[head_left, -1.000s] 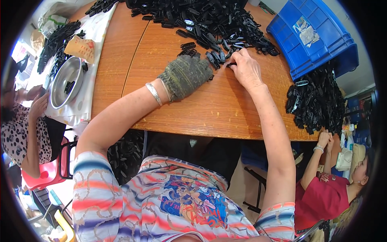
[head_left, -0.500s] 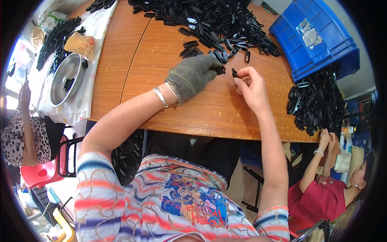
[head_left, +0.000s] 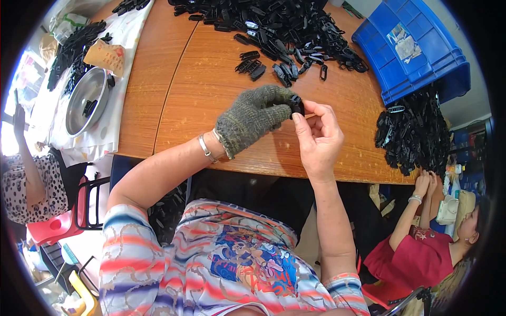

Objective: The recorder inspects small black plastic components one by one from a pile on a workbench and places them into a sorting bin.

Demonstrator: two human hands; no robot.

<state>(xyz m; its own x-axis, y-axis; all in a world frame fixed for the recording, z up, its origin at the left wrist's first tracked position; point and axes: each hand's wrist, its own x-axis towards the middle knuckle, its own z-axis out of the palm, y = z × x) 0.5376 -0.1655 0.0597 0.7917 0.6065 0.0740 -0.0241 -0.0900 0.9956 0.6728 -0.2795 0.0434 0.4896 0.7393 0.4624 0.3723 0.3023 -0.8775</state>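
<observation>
My left hand (head_left: 253,118) wears a grey knitted glove and pinches a small black plastic part (head_left: 297,104) above the wooden table (head_left: 200,100). My bare right hand (head_left: 319,137) grips the same part from the right side, fingers curled round it. A large heap of black plastic parts (head_left: 279,23) lies at the far side of the table, with a small loose group (head_left: 253,64) just beyond my hands.
A blue plastic crate (head_left: 416,47) stands at the right corner, with another pile of black parts (head_left: 414,131) beside it. A metal bowl (head_left: 87,100) sits on white paper at the left. One person sits at the lower right, another at the left edge.
Both hands have drawn back from the heap toward me, bringing one black part with them. They have closed together on it above the table's near half.
</observation>
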